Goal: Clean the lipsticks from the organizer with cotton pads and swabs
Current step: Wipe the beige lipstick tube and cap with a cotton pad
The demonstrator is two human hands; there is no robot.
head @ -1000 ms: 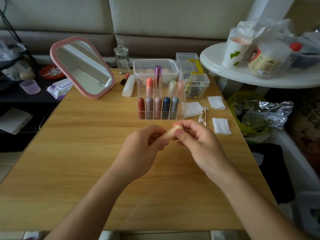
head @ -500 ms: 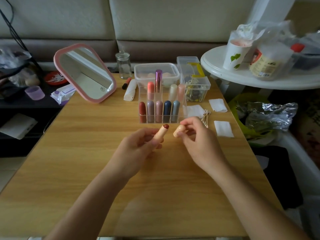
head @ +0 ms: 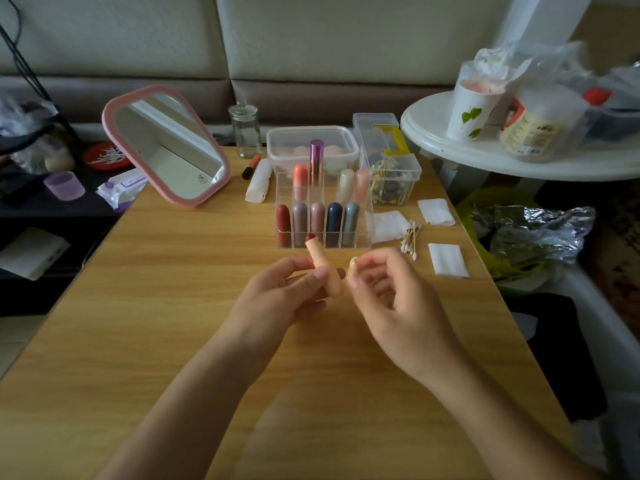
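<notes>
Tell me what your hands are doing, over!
Left hand grips peach lipstick, uncapped. Right hand pinches its cap. Nothing blocks cotton pads.

Surface: wood-grain table [head: 173, 306], pale tan.
Back L: pink-framed mirror [head: 166, 147], propped at a tilt.
Back ctr: glass bottle [head: 245, 131]; just in front, loose lipstick [head: 251, 167] & white roll [head: 259, 181], side by side.
Ctr: clear organizer [head: 363, 233], lipsticks upright in 2 rows; plastic tub [head: 311, 129] right behind it.
R of organizer: clear clip box [head: 412, 174].
R edge: 3 cotton pads [head: 447, 259] lying flat, apart; swabs [head: 410, 239] in a heap btwn them.
</notes>
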